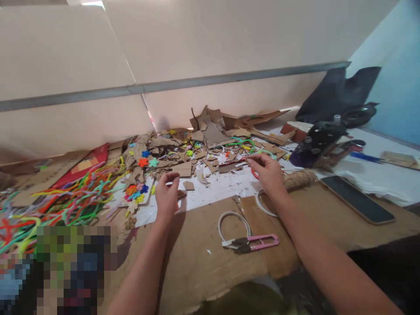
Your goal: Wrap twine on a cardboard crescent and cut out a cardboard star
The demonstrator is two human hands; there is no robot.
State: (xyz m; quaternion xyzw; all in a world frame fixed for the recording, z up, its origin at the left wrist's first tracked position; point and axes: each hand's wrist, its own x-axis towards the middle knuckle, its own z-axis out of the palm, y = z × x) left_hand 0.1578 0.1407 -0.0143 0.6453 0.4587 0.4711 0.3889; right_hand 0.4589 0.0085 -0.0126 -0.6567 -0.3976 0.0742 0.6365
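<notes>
No legible text, number, brand or sign is showing in this view. The red packet [85, 166] at the left is carrying a pale printed panel, but its markings are blurring beyond reading. The dark bottle [315, 142] at the right is showing only pale dots, no letters. The phone [357, 199] is lying with its screen dark.

Cardboard scraps [210, 131] behind right hand [267, 175], phone [357, 199] right.
</notes>
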